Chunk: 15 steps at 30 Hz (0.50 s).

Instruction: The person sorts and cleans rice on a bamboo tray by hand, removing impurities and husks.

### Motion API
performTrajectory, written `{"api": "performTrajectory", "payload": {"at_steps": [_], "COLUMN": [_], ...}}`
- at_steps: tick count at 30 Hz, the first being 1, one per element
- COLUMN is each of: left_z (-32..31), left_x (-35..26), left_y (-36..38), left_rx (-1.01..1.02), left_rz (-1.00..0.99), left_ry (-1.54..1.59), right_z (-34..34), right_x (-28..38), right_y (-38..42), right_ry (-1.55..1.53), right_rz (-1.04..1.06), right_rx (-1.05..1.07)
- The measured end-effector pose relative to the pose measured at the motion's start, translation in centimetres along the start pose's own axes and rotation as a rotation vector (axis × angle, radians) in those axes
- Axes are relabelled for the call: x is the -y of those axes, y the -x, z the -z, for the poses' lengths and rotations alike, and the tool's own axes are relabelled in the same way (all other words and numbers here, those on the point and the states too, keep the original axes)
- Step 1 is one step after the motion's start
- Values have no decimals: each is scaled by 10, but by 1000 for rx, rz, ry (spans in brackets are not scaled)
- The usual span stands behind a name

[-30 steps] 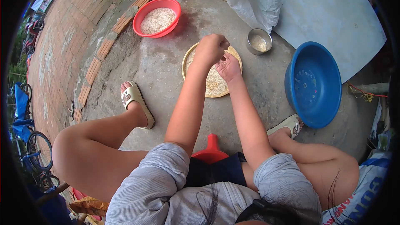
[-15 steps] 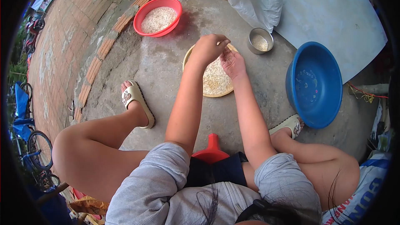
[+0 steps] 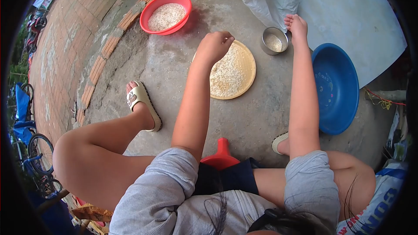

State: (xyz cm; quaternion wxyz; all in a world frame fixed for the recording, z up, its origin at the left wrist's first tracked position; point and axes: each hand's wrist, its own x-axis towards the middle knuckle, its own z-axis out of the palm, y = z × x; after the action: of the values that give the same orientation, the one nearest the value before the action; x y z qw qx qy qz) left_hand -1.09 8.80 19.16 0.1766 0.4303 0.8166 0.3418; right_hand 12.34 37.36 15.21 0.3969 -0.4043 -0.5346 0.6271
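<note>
A round woven tray [image 3: 249, 72] lies on the ground before me, with pale grains [image 3: 228, 74] spread over much of it. Above its far left part is my left hand [image 3: 216, 45], fingers bent into a pinch; whatever they may hold is too small to see. My right hand [image 3: 297, 28] is raised off to the right, between a small metal bowl [image 3: 280, 48] and a white sack [image 3: 266, 0]. Its fingers are curled in, and their contents cannot be made out. Some grain [image 3: 273, 42] sits in the metal bowl.
A red basin [image 3: 185, 21] of pale grain stands at the far left. On the right are a blue basin [image 3: 335, 104] and a large pale board [image 3: 352, 21]. A red stool [image 3: 222, 154] is under me, and a brick edging [image 3: 104, 52] runs along the left.
My right hand has left the space beside my left hand over the tray and swung right, past the metal bowl. My left hand has stayed above the tray, shifting slightly left.
</note>
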Motion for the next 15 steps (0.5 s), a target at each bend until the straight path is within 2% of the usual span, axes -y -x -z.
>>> {"api": "performTrajectory", "payload": {"at_steps": [2,3,4,6,8,10,12,14,15], "left_z": [-3,-4,-5,-5,-5,-5,-10,-22,-30], "left_x": [0,0,0,3,9,25,47,79,95], "left_y": [0,0,0,0,-1,-4,-8,-12,-12], "left_rx": [17,24,31,38,44,43,41,24,8], "left_rz": [-1,2,5,11,18,94,150,272,303], "left_ry": [-4,15,34,37,44,-1,43,94,124], "right_z": [10,12,11,10,20,27,21,9,3], "right_x": [-29,-35,-42,-63,-80,-99,-116,-128,-136], "right_y": [-24,-22,-10,20,39,63,95,127,138], "right_ry": [676,841,838,1230,1130,822,851,887,887], "right_rz": [181,160,158,428,475,520,479,541,557], "right_rx": [208,317,317,-92,-91,-163,-270,-208,-104]}}
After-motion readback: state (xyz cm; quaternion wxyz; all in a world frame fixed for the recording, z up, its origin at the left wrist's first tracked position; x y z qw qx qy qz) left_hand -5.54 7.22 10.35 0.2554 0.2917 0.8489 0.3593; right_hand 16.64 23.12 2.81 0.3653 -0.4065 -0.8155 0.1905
